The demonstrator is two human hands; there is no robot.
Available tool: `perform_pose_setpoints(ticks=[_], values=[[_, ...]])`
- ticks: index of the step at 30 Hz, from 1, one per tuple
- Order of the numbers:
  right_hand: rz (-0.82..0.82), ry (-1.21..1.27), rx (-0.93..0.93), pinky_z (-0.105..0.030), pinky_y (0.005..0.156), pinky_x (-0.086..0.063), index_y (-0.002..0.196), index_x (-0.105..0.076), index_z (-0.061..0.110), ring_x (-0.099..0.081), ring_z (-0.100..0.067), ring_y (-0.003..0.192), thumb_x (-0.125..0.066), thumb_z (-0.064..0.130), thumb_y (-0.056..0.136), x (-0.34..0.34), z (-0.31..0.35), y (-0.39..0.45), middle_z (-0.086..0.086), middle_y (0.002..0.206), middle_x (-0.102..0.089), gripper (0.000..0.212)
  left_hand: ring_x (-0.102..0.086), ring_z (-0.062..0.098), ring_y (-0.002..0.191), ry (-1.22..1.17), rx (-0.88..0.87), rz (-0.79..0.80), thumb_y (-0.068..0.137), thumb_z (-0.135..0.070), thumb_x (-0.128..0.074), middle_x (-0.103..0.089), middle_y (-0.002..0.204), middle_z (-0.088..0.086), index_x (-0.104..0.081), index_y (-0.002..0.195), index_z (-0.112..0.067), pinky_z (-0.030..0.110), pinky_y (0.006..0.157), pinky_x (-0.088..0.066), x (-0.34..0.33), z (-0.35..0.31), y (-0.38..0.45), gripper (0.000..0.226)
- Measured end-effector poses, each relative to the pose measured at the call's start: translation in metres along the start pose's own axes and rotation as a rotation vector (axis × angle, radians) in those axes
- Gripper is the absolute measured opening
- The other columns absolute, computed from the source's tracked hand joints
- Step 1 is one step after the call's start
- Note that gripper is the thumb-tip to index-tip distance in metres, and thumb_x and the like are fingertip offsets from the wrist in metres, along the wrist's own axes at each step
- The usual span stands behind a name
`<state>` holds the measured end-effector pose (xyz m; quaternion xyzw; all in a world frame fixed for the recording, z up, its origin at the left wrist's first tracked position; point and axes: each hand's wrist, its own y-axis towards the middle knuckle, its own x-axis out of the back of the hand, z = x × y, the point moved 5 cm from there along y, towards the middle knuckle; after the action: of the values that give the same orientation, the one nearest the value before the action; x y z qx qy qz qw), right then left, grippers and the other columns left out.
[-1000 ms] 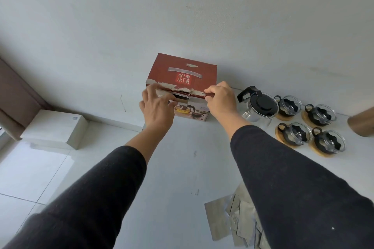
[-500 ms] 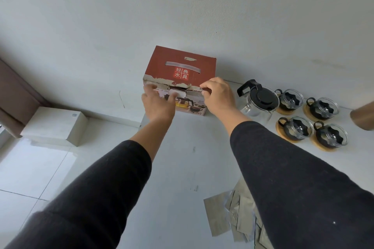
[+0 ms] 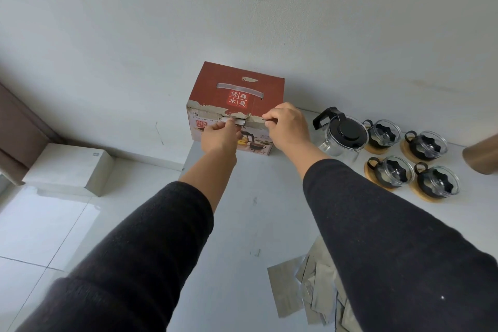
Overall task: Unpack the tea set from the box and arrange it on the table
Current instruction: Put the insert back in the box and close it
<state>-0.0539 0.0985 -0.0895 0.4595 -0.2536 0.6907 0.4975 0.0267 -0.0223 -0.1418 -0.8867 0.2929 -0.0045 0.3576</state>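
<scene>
A red cardboard tea set box [image 3: 237, 89] stands closed at the table's far left corner against the wall, its front top edge torn. My left hand [image 3: 219, 137] pinches the torn flap at the middle of that edge. My right hand [image 3: 287, 127] grips the same edge further right. To the right of the box stands a glass teapot [image 3: 342, 137] with a black lid and handle. Beyond it sit several glass cups [image 3: 390, 172] in black holders on round wooden coasters.
The white table [image 3: 256, 224] ends at its left edge just below the box. Grey paper packets [image 3: 301, 286] lie piled near the front. A brown cylinder [image 3: 482, 155] pokes in at the right. On the floor to the left lies a white box [image 3: 67, 167].
Both hands have shifted along the box's front top edge; my left hand has closed from a flat hold into a pinch on the torn flap. The view has tilted slightly.
</scene>
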Motion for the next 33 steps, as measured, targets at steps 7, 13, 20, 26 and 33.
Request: perform_pose_setpoints(ticks=[7, 13, 20, 26, 33], values=[[0.014, 0.01, -0.007, -0.022, 0.082, -0.038, 0.105, -0.073, 0.011, -0.055, -0.023, 0.109, -0.058, 0.012, 0.092, 0.001, 0.0, -0.001, -0.006, 0.116, -0.061, 0.02, -0.068, 0.012, 0.085, 0.084, 0.011, -0.003, 0.086, -0.035, -0.068, -0.071, 0.102, 0.002, -0.052, 0.103, -0.016, 0.03, 0.087, -0.057, -0.002, -0.005, 0.004, 0.03], [0.062, 0.058, -0.035, -0.02, 0.081, -0.034, 0.105, -0.071, 0.012, -0.054, -0.021, 0.109, -0.062, 0.015, 0.09, 0.004, -0.003, 0.0, -0.006, 0.12, -0.055, 0.018, -0.027, 0.028, 0.139, 0.798, -0.476, -0.331, 0.064, -0.053, -0.079, -0.022, 0.149, 0.008, -0.024, 0.142, -0.026, 0.046, 0.105, -0.035, 0.02, -0.041, 0.005, 0.099], [0.12, 0.175, -0.135, -0.026, 0.104, -0.036, 0.135, -0.051, 0.021, -0.047, -0.022, 0.128, -0.063, 0.029, 0.09, 0.007, -0.017, -0.005, -0.004, 0.139, -0.052, 0.048, -0.045, 0.025, 0.132, 0.758, -0.539, -0.034, 0.063, -0.043, -0.084, -0.05, 0.139, 0.005, -0.026, 0.145, -0.016, 0.038, 0.108, -0.039, 0.024, -0.053, 0.029, 0.103], [0.044, 0.138, -0.187, -0.028, 0.1, -0.04, 0.132, -0.056, 0.021, -0.052, -0.022, 0.123, -0.068, 0.036, 0.085, 0.02, -0.037, -0.011, -0.003, 0.133, -0.059, 0.052, -0.049, 0.022, 0.122, 0.786, -0.594, -0.043, 0.063, -0.048, -0.083, -0.055, 0.127, 0.005, -0.037, 0.135, -0.014, 0.033, 0.099, -0.043, 0.006, -0.039, 0.018, 0.092], [0.068, 0.074, -0.163, -0.032, 0.104, -0.037, 0.137, -0.05, 0.017, -0.046, -0.026, 0.128, -0.059, 0.028, 0.093, 0.02, -0.043, 0.01, -0.011, 0.136, -0.054, 0.047, -0.044, 0.025, 0.128, 0.854, -0.652, -0.004, 0.08, -0.048, -0.069, -0.05, 0.136, 0.008, -0.02, 0.148, -0.034, 0.037, 0.103, -0.038, -0.013, -0.037, 0.017, 0.085]])
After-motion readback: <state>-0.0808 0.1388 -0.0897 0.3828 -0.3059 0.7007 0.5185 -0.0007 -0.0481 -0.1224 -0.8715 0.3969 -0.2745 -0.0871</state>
